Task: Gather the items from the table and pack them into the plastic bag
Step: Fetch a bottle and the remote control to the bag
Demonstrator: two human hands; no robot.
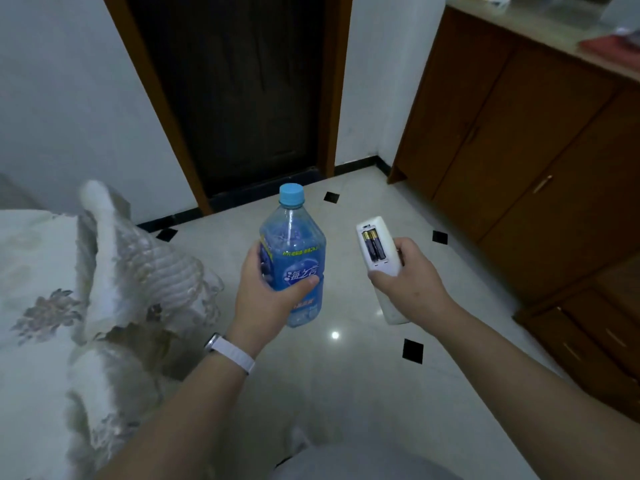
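Lower frame: your two bare forearms reach forward, with a white watch band (pixel 230 351) on the left wrist. Your left hand (pixel 263 292) is wrapped round a blue-capped plastic drink bottle (pixel 294 244), thumb across the label; the bottle is upright and looks nearly empty. Your right hand (pixel 415 278) is clamped round a white remote control (pixel 385 237), back side up. The battery cover is missing and two batteries (pixel 374 244) are exposed. Both items sit mid-frame, held in the air over the glossy tiled floor (pixel 346 375).

Left edge: a floral bedspread (pixel 41 271). Right side: a brown wooden cabinet (pixel 519 150) with a pale countertop (pixel 540 19) at upper right. Top centre: a dark door (pixel 235 91).

The plastic bag is not in view and the table is not clearly identifiable, so both items still count as unpacked.

Risks:
- If you tip the remote face-down or knock it on the way in, the uncovered batteries likely drop out onto the tile.
- Both hands are full, so nothing is free to hold the bag open; forcing things in one-handed could let the bottle slip.
- The light bottle may crumple if you squeeze it harder.
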